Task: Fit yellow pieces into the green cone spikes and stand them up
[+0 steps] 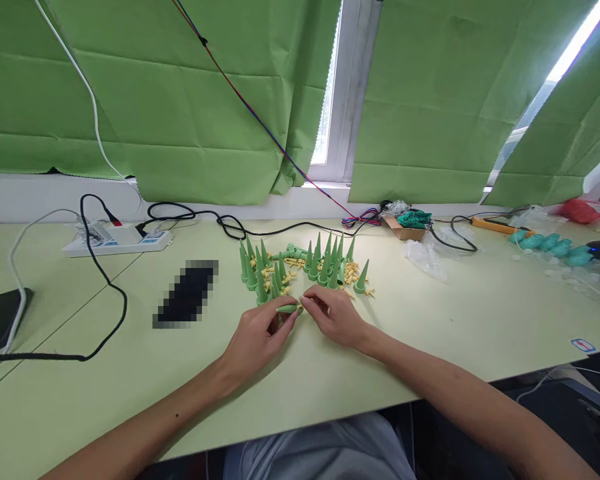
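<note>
My left hand (257, 333) pinches a green cone (287, 309), which lies on its side with its tip to the left. At the cone's base end, the closed fingers of my right hand (336, 317) hold a small yellow piece (301, 304), mostly hidden by the fingertips. Just beyond both hands, several green cones (324, 267) stand upright in two groups. Small yellow pieces (351, 272) lie scattered among them. One cone (362, 277) stands apart at the right. Behind the groups lies a green jointed part (296, 251).
On the table (410, 360), a dark blurred object (187, 293) lies left of the cones. A power strip (117, 243) and black cable (205, 213) run along the back. A small cardboard box (404, 229), plastic bags (427, 259) and teal items (550, 245) are toward the right.
</note>
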Demonstrator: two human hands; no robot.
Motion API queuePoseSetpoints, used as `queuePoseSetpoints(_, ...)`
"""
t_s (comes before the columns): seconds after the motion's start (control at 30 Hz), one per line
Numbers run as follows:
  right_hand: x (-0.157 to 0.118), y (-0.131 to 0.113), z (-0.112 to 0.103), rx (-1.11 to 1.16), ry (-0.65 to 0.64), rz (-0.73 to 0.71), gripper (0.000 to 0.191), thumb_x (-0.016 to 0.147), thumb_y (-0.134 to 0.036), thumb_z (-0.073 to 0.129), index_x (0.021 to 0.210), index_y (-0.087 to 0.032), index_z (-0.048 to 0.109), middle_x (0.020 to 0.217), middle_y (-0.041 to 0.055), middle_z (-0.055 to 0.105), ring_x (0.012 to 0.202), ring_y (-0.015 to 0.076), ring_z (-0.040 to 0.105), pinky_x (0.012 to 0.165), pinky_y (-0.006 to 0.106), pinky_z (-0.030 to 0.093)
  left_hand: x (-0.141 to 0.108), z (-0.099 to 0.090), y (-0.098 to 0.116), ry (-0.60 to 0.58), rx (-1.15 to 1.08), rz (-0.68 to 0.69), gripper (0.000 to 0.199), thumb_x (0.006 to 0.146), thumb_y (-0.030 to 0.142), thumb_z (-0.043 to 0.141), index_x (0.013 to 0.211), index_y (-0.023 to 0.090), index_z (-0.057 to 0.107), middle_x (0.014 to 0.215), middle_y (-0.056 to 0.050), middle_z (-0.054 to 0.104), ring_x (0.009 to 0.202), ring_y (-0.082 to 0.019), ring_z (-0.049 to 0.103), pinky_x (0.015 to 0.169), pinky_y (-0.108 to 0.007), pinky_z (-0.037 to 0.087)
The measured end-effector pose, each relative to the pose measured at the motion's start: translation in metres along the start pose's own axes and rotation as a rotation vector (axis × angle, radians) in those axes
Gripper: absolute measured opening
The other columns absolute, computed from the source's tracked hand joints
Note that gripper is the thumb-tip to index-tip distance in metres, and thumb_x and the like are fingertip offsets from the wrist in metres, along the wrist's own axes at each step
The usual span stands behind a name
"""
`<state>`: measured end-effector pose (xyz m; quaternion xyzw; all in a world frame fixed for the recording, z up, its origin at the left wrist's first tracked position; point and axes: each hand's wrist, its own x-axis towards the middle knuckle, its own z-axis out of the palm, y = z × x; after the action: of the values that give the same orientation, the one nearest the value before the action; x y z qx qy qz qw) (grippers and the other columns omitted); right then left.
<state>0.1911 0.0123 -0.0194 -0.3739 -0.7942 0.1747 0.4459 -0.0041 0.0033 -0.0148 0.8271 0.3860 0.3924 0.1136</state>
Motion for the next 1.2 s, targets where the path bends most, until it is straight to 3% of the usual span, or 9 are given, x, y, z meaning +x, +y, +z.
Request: queuePoseSetpoints(1.2,-0.0003,0.0067,0.0009,-0.048,-0.091,0.081,0.024,0.101,-0.030,0.044,0.079,-0.021,0.049,0.059,-0.0053,0.045,0.053,0.0106,0.038,0.055,0.023,0.028,-0.0004,0.0018,-0.0036,0.038,-0.014,0.102,0.016,0.092,0.019,0.062,0.108,0.019,0.065,0.068,0.004,0.067,0.051,-0.008,0.054,0.050,-0.018,0.042)
